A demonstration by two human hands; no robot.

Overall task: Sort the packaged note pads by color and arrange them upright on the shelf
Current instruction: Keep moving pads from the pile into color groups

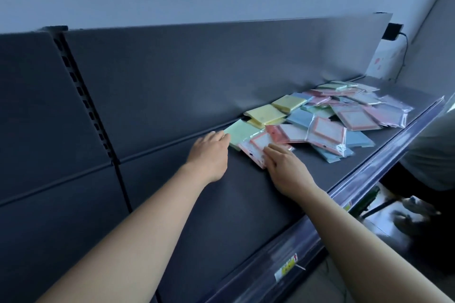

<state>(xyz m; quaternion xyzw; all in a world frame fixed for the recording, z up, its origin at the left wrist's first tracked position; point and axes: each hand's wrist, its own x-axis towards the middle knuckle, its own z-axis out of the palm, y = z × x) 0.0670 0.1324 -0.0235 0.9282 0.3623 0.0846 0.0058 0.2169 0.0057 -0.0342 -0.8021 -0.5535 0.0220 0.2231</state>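
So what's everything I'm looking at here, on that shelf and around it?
yellow note pads: about three, pale yellow, flat at the pile's rear left.
green note pad: one, pale green, flat at the pile's left end; more green further back.
blue note pads: several, light blue, flat within the pile.
pink note pads: many, pink-framed in clear wrap, spread across the pile.
shelf: one, dark grey, under everything.
back panel: dark grey, behind the shelf.
price label: one, yellow and white, on the shelf's front rail.
black box: one, on the wall upper right, cable hanging from it.
left hand: touches the green note pad.
right hand: rests flat on the nearest of the pink note pads.
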